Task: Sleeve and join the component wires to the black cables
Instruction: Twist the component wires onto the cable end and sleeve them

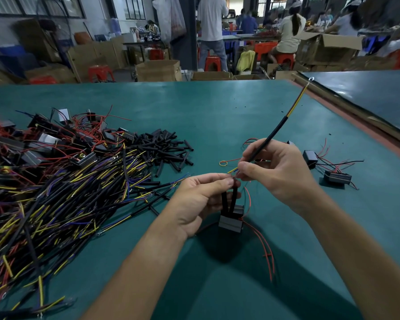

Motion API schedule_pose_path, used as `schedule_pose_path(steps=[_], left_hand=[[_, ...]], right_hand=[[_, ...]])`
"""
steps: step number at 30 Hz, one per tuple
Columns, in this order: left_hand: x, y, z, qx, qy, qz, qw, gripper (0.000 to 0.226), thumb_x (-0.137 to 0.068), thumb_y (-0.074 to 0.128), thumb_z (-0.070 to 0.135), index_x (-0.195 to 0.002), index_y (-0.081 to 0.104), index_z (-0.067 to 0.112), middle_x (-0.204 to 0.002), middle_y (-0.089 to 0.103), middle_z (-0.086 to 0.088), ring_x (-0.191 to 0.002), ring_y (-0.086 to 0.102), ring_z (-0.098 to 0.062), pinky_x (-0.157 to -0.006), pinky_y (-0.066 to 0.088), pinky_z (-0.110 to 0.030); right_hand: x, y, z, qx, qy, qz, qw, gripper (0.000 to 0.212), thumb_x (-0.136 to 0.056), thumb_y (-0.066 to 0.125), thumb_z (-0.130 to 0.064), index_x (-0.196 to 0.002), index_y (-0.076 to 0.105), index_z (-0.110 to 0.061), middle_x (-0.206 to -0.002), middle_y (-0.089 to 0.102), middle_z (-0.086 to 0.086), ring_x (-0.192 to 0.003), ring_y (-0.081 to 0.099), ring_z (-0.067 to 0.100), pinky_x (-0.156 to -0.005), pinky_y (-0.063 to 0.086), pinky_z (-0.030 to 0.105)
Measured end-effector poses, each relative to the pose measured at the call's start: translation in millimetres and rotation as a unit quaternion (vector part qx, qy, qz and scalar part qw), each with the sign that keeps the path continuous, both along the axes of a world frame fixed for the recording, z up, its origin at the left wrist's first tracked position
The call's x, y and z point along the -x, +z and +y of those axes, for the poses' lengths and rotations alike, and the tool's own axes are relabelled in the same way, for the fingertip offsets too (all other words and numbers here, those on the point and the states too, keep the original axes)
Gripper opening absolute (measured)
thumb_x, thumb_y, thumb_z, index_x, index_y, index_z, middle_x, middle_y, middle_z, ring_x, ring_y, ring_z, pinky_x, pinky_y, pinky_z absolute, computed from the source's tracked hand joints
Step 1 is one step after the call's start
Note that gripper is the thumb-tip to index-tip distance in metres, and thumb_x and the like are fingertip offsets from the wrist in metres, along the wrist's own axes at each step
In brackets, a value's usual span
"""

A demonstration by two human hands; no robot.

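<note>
The left hand (pixel 201 199) is pinching, between thumb and forefinger, the tops of two black sleeves (pixel 229 199) that are rising from the component (pixel 231 221). The component is hanging just under that hand and casting its shadow on the green table (pixel 217 112) below. Red wires (pixel 263 241) are trailing from the component's right side.

Just above and right of the component, the right hand (pixel 277 172) is pinching a black cable (pixel 275 129) near its lower end. The cable's thin coloured leads are meeting the left fingertips. The cable is slanting up and away to the right, ending in a yellow wire with a ring terminal.

Left of the component, a heap of black cables (pixel 67 192) is lying tangled. Beyond that heap, loose black tubing pieces (pixel 162 148) and more units with red leads (pixel 44 144) are lying piled. Right of the component, two small units (pixel 337 177) are sitting on the table.

Far beyond the component, past the table's far edge, a cardboard box (pixel 157 70) is standing open, as is a larger box (pixel 328 47) to the right. What they are holding cannot be told.
</note>
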State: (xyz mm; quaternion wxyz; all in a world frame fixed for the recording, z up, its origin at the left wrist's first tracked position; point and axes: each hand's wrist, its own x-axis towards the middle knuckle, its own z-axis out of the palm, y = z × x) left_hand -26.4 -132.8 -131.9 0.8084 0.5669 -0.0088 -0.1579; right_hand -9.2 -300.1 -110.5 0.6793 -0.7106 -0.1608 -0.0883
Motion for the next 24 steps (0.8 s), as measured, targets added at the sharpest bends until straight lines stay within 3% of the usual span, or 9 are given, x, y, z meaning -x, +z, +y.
schedule_pose_path(steps=[8, 17, 21, 24], left_hand=[[-0.4, 1.4, -1.1, 0.051, -0.023, 0.047, 0.997, 0.017, -0.065, 0.071, 0.012, -0.081, 0.072, 0.008, -0.083, 0.075, -0.01, -0.071, 0.074, -0.024, -0.061, 0.06, -0.03], [-1.0, -1.3, -2.5, 0.023, -0.014, 0.019, 0.999, 0.013, -0.06, 0.073, 0.014, -0.073, 0.077, 0.011, -0.084, 0.075, -0.008, -0.074, 0.074, -0.022, -0.083, 0.056, -0.034], [-1.0, 0.5, -1.2, 0.023, -0.005, 0.019, 1.0, 0.012, -0.068, 0.071, 0.006, -0.078, 0.075, 0.009, -0.081, 0.075, -0.009, -0.07, 0.074, -0.02, -0.068, 0.059, -0.028], [-0.2, 0.9, -0.9, 0.012, -0.007, 0.014, 1.0, 0.014, -0.063, 0.072, 0.009, -0.077, 0.076, 0.009, -0.082, 0.075, -0.009, -0.072, 0.074, -0.021, -0.071, 0.059, -0.03]], right_hand=[[-2.2, -1.8, 2.1, 0.001, -0.034, 0.007, 0.999, 0.018, -0.081, 0.073, 0.004, -0.08, 0.062, -0.01, -0.06, 0.068, 0.0, -0.052, 0.065, 0.013, -0.056, 0.054, 0.021], [0.0, 0.3, 0.7, -0.019, -0.026, 0.019, 0.999, 0.018, -0.087, 0.066, 0.005, -0.078, 0.061, -0.009, -0.064, 0.071, 0.007, -0.056, 0.067, 0.018, -0.06, 0.058, 0.026], [0.0, 1.7, -0.1, -0.055, -0.005, 0.046, 0.997, 0.019, -0.086, 0.065, 0.008, -0.08, 0.059, -0.008, -0.063, 0.069, 0.006, -0.054, 0.064, 0.017, -0.06, 0.058, 0.026], [-0.4, 2.3, -1.7, -0.056, 0.005, 0.063, 0.996, 0.021, -0.085, 0.065, 0.009, -0.079, 0.058, -0.009, -0.062, 0.065, 0.001, -0.054, 0.061, 0.014, -0.06, 0.057, 0.026]])
